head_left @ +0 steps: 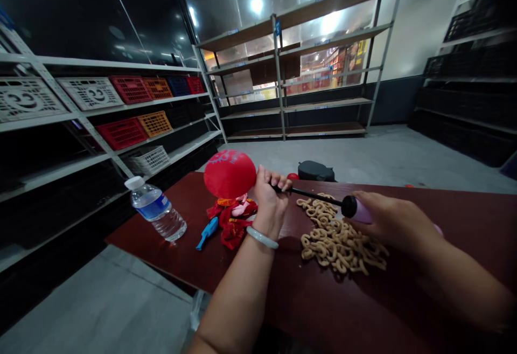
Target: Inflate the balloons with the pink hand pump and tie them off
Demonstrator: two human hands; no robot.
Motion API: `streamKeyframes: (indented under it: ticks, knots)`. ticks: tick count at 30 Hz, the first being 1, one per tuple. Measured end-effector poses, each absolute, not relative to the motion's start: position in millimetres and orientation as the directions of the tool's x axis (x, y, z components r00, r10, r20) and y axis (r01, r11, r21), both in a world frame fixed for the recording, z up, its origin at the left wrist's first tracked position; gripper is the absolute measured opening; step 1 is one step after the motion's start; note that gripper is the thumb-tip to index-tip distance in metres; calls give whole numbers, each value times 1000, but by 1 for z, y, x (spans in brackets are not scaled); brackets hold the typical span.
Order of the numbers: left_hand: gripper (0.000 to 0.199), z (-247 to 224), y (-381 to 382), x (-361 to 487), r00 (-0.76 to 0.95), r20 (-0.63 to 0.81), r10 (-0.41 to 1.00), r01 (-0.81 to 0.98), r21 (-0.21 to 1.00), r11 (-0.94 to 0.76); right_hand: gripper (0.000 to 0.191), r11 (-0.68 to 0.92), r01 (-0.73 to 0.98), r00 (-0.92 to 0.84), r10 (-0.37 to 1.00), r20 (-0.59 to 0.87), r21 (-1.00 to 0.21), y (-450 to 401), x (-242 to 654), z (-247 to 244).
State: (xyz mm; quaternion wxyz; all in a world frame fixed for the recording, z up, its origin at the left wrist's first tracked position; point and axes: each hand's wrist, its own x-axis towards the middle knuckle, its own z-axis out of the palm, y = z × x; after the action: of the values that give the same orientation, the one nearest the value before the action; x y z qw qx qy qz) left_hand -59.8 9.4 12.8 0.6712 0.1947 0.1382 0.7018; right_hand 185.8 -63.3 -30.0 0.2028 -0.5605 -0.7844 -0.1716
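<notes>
My left hand (272,189) is closed round the front end of a hand pump, at the neck of an inflated red balloon (230,173) with writing on it. The pump's thin black rod (317,196) runs right to its pinkish-purple body (362,212), which my right hand (388,219) grips. Below the balloon lies a pile of limp red and pink balloons (236,222), with a blue balloon (209,231) beside it. Tan ring-shaped pieces (343,246) are heaped on the table under the pump.
A water bottle (158,208) with a white cap stands on the dark red table (456,203) at the left. A dark bag-like object (316,171) shows past the far edge. Shelves with coloured crates (129,90) line the left wall; more shelving (323,103) stands behind.
</notes>
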Motion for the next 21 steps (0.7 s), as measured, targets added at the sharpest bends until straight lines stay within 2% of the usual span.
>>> streamKeyframes:
  ticks: [3,8,16,21]
  knots:
    - [48,14,12,-65,-34,123,992,-899,430,-84,45,276,958,-279,835,474,79,-60,197,-31]
    - [47,6,1,-42,3,91,996,-914,404,-34,46,248,955,-296,806,513,162,-64,183,-36]
    - [51,-12,-33,6,165,95,982,-886,452,105,45,226,962,-272,802,532,151,-77,150,-37]
    - [50,-11,-39,10,171,112,979,-876,472,99,42,228,961,-278,795,540,159,-80,143,-33]
